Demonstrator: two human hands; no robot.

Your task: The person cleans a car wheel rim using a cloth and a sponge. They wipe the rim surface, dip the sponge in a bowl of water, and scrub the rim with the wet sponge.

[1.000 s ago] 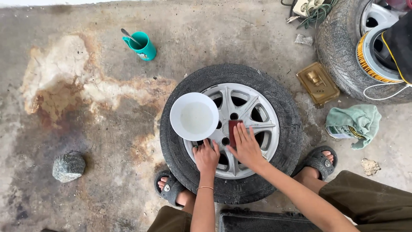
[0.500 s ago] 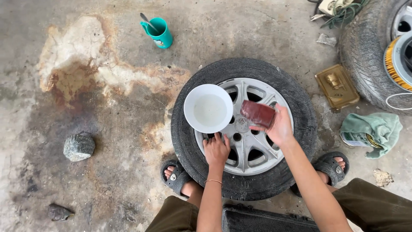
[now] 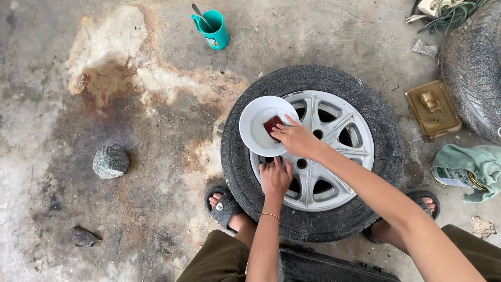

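Nearest the camera, a dark ribbed case [image 3: 334, 266] lies between the person's knees, and two feet in dark sandals [image 3: 223, 206] rest on the stained concrete floor [image 3: 130, 156] on either side of a wheel [image 3: 313, 151] lying flat. The left hand [image 3: 275, 179] presses on the silver rim [image 3: 334, 156] near the hub, fingers spread flat and grasping nothing. Just beyond it, the right hand [image 3: 297, 138] reaches across into a white bowl [image 3: 257, 125] that sits on the rim's left edge and overlaps the tyre. Its fingers pinch a small dark red pad [image 3: 272, 125], holding it down inside the bowl.

To the left lie a grey stone [image 3: 110, 162] and a smaller dark stone [image 3: 83, 237]. To the right, a green cloth [image 3: 472, 162] is bundled around a can, with a brass-coloured square tin [image 3: 433, 109] behind it and a second tyre [image 3: 472, 68] at the edge. Farthest away stands a teal mug [image 3: 214, 30] with a spoon in it.
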